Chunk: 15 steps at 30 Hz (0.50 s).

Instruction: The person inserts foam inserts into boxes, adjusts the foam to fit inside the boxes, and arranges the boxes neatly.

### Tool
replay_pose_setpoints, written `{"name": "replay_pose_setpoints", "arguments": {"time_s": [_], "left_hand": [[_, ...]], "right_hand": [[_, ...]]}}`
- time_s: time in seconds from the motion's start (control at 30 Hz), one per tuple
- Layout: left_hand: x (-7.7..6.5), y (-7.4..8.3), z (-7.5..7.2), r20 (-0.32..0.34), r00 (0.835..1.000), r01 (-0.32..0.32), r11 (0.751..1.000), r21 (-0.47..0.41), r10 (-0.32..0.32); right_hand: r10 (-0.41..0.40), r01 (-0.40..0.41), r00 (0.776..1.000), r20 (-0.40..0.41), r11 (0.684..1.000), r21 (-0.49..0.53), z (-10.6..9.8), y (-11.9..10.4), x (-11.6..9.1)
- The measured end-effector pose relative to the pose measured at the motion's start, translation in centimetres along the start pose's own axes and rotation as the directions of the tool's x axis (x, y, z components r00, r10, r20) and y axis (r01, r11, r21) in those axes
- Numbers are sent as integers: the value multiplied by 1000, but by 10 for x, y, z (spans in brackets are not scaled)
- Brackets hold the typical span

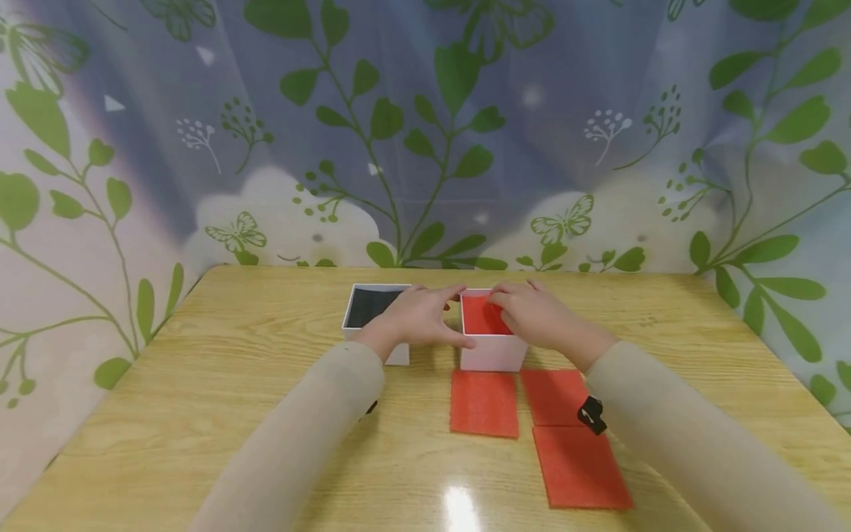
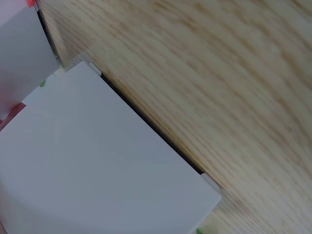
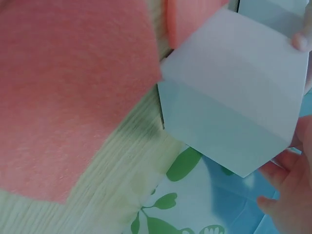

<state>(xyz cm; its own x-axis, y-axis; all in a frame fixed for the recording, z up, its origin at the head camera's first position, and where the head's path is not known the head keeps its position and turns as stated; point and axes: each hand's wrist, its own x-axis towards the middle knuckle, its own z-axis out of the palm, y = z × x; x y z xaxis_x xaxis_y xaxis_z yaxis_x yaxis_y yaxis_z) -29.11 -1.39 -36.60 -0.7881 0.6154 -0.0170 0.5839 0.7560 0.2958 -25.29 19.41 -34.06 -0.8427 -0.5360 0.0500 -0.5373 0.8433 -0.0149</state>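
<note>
A white box (image 1: 493, 353) with red felt (image 1: 480, 316) inside stands near the middle of the table, between both hands. My left hand (image 1: 420, 314) holds it at its left side, thumb on the front wall and fingers toward the back corner. Over the right rim bends my right hand (image 1: 535, 314), its curled fingers touching the red felt inside. The right wrist view shows this hand (image 3: 290, 178) at the box wall (image 3: 234, 92), its fingertips hidden. Behind my left wrist is a second white box (image 1: 399, 355) with black felt (image 1: 368, 307).
Several red felt squares lie before the box: one at the left (image 1: 484, 403), one at the right (image 1: 552, 395), and a nearer one (image 1: 581, 467) under the right forearm. The wooden table (image 1: 266, 318) ends at a leaf-patterned cloth (image 1: 439, 170).
</note>
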Motion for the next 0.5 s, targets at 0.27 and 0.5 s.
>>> {"name": "replay_pose_setpoints", "arguments": {"time_s": [0.27, 0.5], "left_hand": [[0, 0, -1, 2, 1000, 12, 1000, 0, -12], [0, 0, 0, 6, 1000, 15, 1000, -4, -15]], "right_hand": [[27, -29, 998, 65, 999, 17, 0, 2, 6], [40, -40, 998, 46, 999, -2, -2, 14, 3]]}}
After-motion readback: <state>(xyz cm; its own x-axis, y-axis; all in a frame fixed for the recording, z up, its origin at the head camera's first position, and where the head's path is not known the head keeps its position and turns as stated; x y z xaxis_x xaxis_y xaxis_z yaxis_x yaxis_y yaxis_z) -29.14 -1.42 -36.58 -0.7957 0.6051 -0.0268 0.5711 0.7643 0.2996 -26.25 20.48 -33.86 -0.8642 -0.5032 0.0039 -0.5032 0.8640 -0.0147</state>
